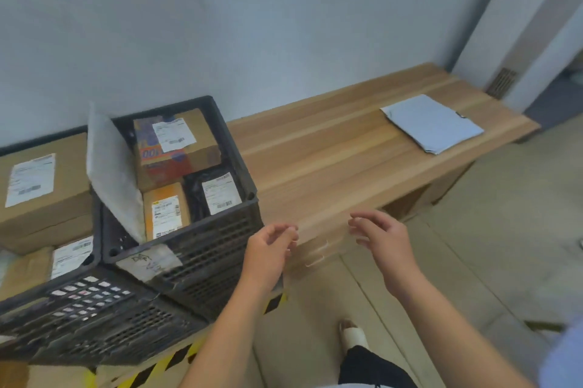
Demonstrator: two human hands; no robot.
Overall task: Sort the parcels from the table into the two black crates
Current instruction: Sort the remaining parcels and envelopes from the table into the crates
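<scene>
One flat grey parcel [432, 122] lies on the far right end of the wooden table [331, 160]. A black crate [202, 248] at the table's left end holds several labelled boxes, a black bag and a white padded mailer leaning on its left wall. A second black crate [79, 318] stands lower left with cardboard boxes in it. My left hand [271, 248] and my right hand [378, 236] hover over the table's near edge, fingers loosely curled, holding nothing.
A large cardboard box [41, 192] with a white label fills the left crate's back. Yellow-and-black hazard tape [164, 365] marks the platform under the crates. A grey wall runs behind the table, tiled floor lies to the right, and my shoe [351, 332] is below.
</scene>
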